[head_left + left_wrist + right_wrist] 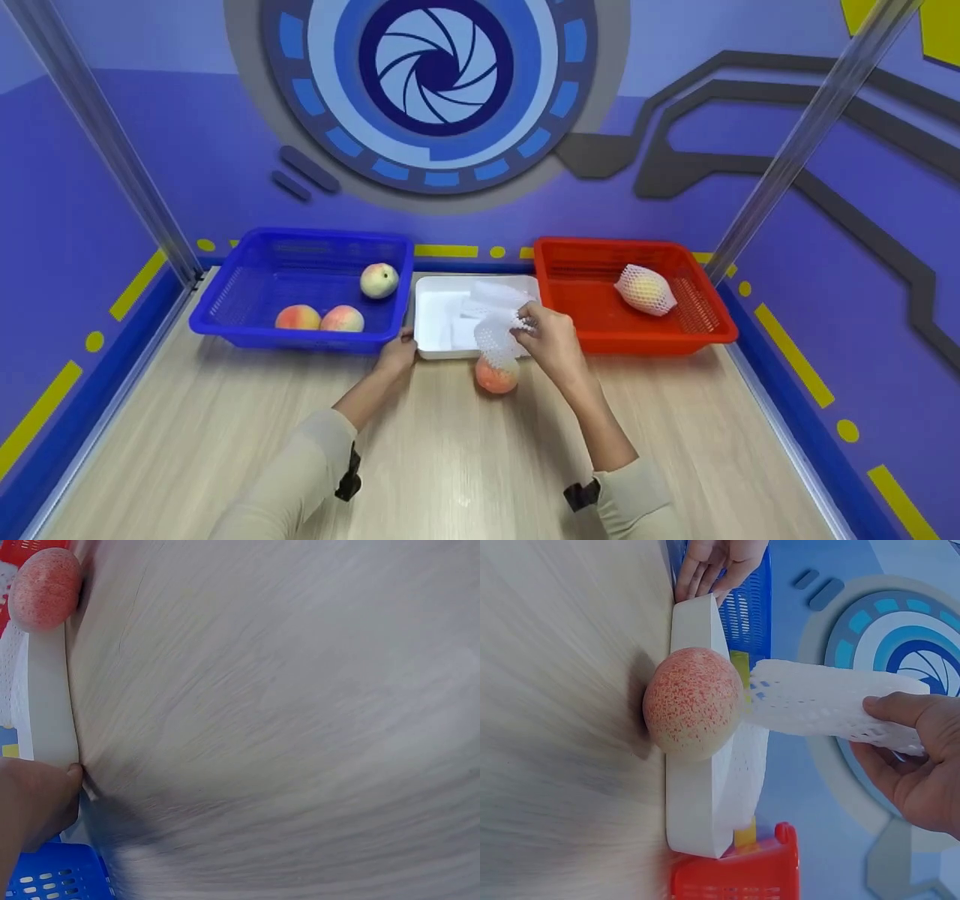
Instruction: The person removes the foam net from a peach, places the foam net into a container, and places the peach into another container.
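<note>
A: Where do we see the peach [496, 379]?
B: We find it toward the table's [450, 465] far edge, just in front of the white tray [436, 300]; we can't tell whether it touches the wood.
A: And our right hand [551, 339]?
B: Nearly closed, thumb and fingers pinching a foam net sleeve [495, 339] whose lower end meets the peach's top.
A: Our left hand [396, 352]?
B: It touches the tray's left front corner; we can't tell how firmly its fingers close there.
A: What else do we have along that far edge?
B: A blue basket [296, 343] toward the left corner with three peaches [379, 281], and a red basket [630, 344] toward the right with one netted fruit [646, 291].
</note>
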The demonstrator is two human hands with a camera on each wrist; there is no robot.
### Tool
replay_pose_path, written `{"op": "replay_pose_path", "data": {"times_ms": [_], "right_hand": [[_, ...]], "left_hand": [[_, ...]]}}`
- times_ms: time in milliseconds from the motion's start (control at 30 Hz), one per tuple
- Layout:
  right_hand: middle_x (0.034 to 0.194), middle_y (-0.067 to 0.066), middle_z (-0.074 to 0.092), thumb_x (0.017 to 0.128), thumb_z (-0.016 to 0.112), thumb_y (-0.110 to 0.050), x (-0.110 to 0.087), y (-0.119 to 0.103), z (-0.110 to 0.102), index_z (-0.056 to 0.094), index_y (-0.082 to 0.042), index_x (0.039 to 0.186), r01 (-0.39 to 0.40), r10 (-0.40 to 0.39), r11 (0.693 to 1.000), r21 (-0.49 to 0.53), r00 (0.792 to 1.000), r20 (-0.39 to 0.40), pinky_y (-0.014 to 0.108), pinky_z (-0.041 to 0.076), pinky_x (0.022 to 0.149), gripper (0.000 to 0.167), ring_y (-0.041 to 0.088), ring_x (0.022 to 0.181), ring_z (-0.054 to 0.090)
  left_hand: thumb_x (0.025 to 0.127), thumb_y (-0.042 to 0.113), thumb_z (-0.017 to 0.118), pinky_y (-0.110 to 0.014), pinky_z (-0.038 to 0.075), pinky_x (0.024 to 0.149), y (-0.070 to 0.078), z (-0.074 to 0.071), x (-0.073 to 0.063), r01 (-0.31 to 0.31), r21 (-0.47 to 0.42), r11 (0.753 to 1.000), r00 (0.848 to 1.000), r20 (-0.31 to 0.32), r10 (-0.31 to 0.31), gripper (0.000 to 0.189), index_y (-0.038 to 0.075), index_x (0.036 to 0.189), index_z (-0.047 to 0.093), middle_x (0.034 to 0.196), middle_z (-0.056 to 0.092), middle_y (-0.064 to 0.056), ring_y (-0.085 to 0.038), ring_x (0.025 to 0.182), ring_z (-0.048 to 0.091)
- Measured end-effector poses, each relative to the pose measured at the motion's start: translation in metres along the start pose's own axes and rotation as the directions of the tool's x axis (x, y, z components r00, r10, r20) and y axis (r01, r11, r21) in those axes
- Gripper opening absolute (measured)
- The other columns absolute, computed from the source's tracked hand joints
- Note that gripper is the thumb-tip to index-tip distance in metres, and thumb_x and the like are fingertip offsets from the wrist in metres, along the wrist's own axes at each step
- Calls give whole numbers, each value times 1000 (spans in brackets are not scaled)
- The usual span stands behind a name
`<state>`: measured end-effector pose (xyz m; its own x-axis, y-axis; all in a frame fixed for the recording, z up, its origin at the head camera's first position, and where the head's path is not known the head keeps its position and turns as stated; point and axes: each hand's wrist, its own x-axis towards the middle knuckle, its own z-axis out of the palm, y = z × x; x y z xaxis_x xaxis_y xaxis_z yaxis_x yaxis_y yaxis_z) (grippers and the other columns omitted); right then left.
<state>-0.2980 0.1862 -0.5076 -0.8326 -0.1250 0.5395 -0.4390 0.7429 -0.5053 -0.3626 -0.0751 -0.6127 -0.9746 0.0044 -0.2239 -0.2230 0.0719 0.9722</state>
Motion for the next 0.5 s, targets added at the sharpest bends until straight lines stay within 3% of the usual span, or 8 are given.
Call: {"op": "replay_pose_path", "data": {"times_ms": [233, 400, 500], "right_hand": [[96, 15, 72, 80, 77, 4, 10, 9, 10, 69, 0, 98, 22, -14, 998, 62, 992, -126, 42, 59, 72, 20, 27, 80, 68], [102, 18, 66, 84, 73, 1, 23, 17, 22, 68, 3, 108, -67, 89, 986, 155, 986, -139, 42, 56, 73, 25, 29, 83, 62], [104, 18, 67, 86, 73, -2, 31, 21, 30, 68, 2, 111, -133, 158, 972, 195, 980, -121, 45, 54, 81, 27, 31, 89, 63]], "left_hand": [[99, -4, 37, -45, 43, 110, 0, 2, -1, -18, -11, 1000, 1000, -21, 18, 45, -15, 143, 42, 142, 48, -34, -39, 131, 48], [97, -4, 39, -41, 45, 106, 0, 3, 0, -40, 34, 999, 998, -54, 42, 44, -16, 139, 45, 137, 51, -35, -37, 125, 52], [96, -5, 40, -44, 45, 107, -7, 3, 9, -41, 2, 999, 997, -68, 41, 44, -16, 139, 46, 135, 52, -34, -37, 124, 52]]}}
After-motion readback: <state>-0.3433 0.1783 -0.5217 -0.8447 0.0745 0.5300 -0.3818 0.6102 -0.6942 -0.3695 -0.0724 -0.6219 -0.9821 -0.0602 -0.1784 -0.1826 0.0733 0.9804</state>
